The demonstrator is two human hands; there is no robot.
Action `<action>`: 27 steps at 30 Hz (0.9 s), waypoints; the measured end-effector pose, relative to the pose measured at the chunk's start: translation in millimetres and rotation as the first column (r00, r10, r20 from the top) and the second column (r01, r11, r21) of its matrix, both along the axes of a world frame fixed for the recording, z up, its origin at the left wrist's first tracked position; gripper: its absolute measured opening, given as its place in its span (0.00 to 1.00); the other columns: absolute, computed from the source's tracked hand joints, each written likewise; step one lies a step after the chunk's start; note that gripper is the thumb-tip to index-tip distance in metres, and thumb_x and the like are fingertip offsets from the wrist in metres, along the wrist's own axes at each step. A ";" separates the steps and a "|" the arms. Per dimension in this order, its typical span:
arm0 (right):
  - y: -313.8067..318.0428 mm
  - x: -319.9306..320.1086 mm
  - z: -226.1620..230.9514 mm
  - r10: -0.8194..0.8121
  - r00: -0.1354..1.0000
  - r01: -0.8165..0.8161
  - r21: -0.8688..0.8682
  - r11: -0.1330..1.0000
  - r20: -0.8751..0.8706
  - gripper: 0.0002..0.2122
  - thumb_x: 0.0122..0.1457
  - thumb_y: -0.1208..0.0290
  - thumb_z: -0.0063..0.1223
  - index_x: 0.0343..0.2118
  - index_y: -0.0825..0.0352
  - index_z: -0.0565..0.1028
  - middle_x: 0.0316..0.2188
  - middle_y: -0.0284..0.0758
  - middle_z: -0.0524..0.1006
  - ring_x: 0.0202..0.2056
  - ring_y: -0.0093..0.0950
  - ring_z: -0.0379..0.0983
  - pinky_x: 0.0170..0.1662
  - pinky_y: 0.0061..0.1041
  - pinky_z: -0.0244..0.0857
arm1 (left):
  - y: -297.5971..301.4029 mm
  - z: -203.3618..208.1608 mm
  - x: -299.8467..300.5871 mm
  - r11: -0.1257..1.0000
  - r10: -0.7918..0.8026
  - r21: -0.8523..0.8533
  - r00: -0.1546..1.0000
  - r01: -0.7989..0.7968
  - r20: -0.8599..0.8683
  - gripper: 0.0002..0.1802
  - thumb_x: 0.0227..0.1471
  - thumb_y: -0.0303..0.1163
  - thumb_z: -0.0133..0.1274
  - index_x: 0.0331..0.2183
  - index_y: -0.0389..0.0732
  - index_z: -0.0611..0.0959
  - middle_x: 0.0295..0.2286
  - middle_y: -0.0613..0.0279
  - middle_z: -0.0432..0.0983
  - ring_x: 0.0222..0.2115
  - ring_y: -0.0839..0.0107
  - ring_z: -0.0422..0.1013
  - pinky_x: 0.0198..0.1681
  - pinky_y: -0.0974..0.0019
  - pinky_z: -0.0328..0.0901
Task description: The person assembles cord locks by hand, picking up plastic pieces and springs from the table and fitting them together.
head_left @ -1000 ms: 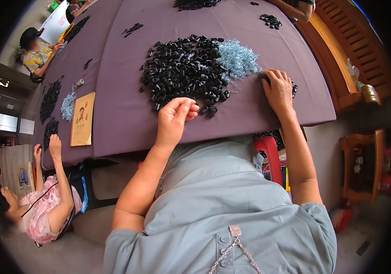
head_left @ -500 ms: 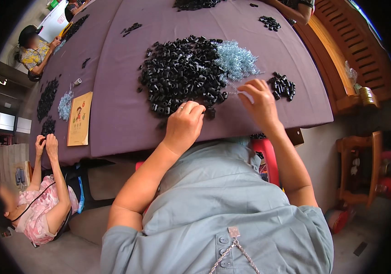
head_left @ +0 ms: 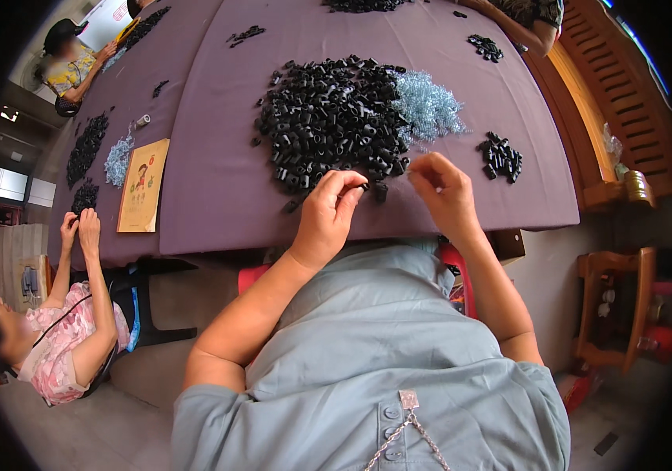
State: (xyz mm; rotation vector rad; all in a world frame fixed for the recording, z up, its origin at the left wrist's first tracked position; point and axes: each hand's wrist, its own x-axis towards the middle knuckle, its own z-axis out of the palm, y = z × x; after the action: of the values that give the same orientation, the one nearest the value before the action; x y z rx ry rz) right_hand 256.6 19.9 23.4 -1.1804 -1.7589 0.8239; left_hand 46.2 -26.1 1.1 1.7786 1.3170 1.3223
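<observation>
Near the table's front edge my left hand (head_left: 326, 218) pinches a small black plastic tube (head_left: 364, 186) between thumb and fingertips. To its right my right hand (head_left: 447, 196) has thumb and fingers drawn together; whatever lies between them is too small to make out. Just beyond both hands spreads a big heap of black plastic tubes (head_left: 328, 118). Against that heap's right side lies a tangle of thin, pale blue-silver springs (head_left: 430, 106). A smaller group of black pieces (head_left: 499, 155) sits to the right of my right hand.
A purple cloth covers the table (head_left: 218, 157). On the left lie a yellow booklet (head_left: 143, 188), more springs (head_left: 118, 162) and black pieces (head_left: 86, 149). A co-worker in pink (head_left: 77, 337) handles pieces there. Other people sit farther off. A wooden bench (head_left: 587, 102) stands on the right.
My right hand has come back from the edge of the spring pile toward my left hand. My left hand has turned, and the black tube in its fingertips now shows. The view has shifted slightly.
</observation>
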 end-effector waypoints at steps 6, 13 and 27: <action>-3.1 -30.9 -9.0 0.158 0.936 -0.235 -0.225 0.946 -0.314 0.05 0.57 0.82 0.55 0.36 0.70 0.78 0.28 0.27 0.76 0.30 0.14 0.70 0.34 0.15 0.66 | 2.6 -3.4 6.0 0.932 0.003 -0.332 0.912 0.146 0.409 0.07 0.60 0.26 0.51 0.41 0.37 0.78 0.32 0.70 0.75 0.30 0.84 0.70 0.34 0.75 0.69; -6.8 -38.3 -3.5 0.167 0.967 -0.191 -0.111 0.975 -0.192 0.04 0.55 0.84 0.55 0.33 0.72 0.79 0.31 0.32 0.76 0.32 0.19 0.74 0.36 0.18 0.69 | 1.2 -7.9 0.6 0.918 -0.036 -0.337 0.893 0.207 0.449 0.08 0.59 0.26 0.53 0.41 0.36 0.77 0.33 0.67 0.75 0.30 0.81 0.72 0.35 0.75 0.70; -15.7 -34.9 2.0 0.213 0.977 -0.210 0.078 0.975 -0.020 0.05 0.55 0.84 0.55 0.34 0.70 0.79 0.29 0.36 0.74 0.29 0.29 0.74 0.31 0.24 0.68 | 0.2 -8.5 -5.3 0.890 -0.055 -0.369 0.868 0.267 0.494 0.07 0.59 0.26 0.53 0.40 0.36 0.78 0.33 0.66 0.76 0.30 0.80 0.73 0.36 0.74 0.70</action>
State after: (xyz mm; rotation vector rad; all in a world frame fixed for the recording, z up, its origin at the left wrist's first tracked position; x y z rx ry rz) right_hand 221.7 4.2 25.4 -0.9387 -1.8982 0.8853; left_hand 40.9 -25.9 -7.4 1.1412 1.0465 1.1599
